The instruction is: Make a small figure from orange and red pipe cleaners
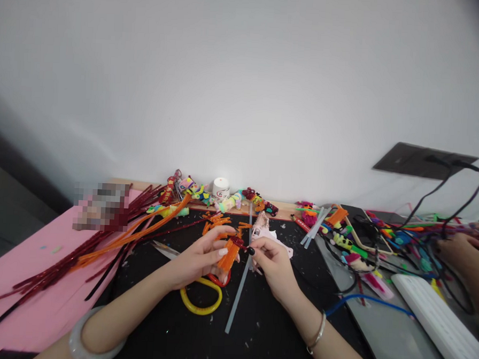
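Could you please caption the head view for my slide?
Left hand and right hand hold an orange pipe-cleaner bundle above a yellow loop on a black mat.

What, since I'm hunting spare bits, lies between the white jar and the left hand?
Loose orange pipe-cleaner pieces on the black mat, seen in the head view.

An orange fuzzy bundle [228, 255] is seen against a black mat [255, 330]; a yellow loop [199, 311], a pink sheet [36, 297] and glittery dark-red stems [50, 274] are noted.
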`<state>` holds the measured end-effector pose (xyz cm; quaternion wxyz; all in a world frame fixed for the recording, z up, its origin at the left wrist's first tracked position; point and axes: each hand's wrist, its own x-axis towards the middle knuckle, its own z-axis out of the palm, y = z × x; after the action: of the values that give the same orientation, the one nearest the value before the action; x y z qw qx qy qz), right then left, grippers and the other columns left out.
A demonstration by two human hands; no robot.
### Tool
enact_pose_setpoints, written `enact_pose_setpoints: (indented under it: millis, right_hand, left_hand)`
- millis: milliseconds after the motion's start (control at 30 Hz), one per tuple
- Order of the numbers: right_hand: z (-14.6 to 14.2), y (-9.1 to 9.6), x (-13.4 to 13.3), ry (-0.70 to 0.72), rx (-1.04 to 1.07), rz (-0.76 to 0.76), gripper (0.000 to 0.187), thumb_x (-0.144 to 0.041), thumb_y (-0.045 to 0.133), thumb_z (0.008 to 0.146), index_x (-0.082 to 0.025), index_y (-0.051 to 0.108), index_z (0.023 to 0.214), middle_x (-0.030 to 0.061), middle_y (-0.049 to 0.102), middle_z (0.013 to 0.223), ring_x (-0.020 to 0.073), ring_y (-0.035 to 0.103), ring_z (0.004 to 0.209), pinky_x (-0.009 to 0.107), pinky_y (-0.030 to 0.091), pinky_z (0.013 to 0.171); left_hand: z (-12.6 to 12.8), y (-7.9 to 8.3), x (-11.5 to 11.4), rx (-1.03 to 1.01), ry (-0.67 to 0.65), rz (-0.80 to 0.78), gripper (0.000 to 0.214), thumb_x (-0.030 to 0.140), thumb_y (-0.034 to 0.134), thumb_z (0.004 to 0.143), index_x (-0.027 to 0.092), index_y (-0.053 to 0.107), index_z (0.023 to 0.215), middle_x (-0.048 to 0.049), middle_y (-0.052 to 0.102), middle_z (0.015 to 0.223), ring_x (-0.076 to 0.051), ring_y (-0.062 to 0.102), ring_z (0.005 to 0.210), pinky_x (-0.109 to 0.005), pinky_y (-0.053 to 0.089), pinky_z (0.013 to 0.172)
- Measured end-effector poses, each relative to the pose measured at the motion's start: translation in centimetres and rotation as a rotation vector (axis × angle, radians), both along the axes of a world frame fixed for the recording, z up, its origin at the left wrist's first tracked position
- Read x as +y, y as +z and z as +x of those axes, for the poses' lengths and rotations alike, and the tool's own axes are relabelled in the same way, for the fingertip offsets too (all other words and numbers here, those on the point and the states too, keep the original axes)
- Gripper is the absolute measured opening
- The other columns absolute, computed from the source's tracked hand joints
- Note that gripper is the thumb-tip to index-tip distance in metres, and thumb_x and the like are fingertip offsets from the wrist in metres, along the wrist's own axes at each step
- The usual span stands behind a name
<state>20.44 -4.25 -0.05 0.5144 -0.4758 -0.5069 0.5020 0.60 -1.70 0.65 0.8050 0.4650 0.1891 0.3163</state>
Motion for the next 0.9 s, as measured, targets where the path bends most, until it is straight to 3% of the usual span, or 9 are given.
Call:
enact_pose_setpoints:
  millis: [200,400,633,900]
  right_hand:
    - [-0.19,0.40,-0.06,0.017,0.020,0.033,0.020,-0.037,0.067,0.073,-0.018,0.061,0.076,-0.0044,0.053,0.053,0.0083,0.045,0.044,0.020,0.034,0.041]
    - [-0.27,0.47,-0.18,0.051,0.056,0.058,0.024,-0.029,0.064,0.077,-0.019,0.055,0.096,-0.0072,0.051,0.054,0.0074,0.044,0.044,0.018,0.033,0.042]
    - [-0.25,0.56,-0.41,0.083,-0.016,0.039,0.033,-0.029,0.058,0.079,-0.019,0.062,0.110,-0.0060,0.049,0.054,0.0084,0.043,0.045,0.019,0.032,0.040]
    - [-0.43,0.31,-0.39,0.094,-0.075,0.024,0.031,-0.032,0.055,0.079,-0.019,0.069,0.104,-0.0053,0.050,0.050,0.0078,0.037,0.040,0.020,0.030,0.040]
  left_hand:
    - [-0.06,0.07,0.12,0.014,-0.031,-0.003,0.036,0.031,0.053,0.089,0.029,0.041,0.123,-0.0030,0.060,0.089,-0.008,0.055,0.057,-0.022,0.043,0.056]
    - [-0.07,-0.02,0.08,0.038,-0.045,-0.029,0.035,0.031,0.049,0.091,0.030,0.037,0.124,-0.0040,0.061,0.088,-0.004,0.048,0.050,-0.018,0.033,0.050]
    - [0.14,-0.10,-0.07,-0.014,-0.052,-0.068,0.034,0.031,0.048,0.092,0.031,0.034,0.123,-0.0015,0.060,0.082,-0.004,0.043,0.048,-0.018,0.028,0.049]
    - [0.27,-0.44,-0.02,-0.019,-0.055,-0.111,0.036,0.031,0.047,0.092,0.028,0.030,0.124,-0.0069,0.063,0.089,-0.006,0.047,0.055,-0.021,0.031,0.055]
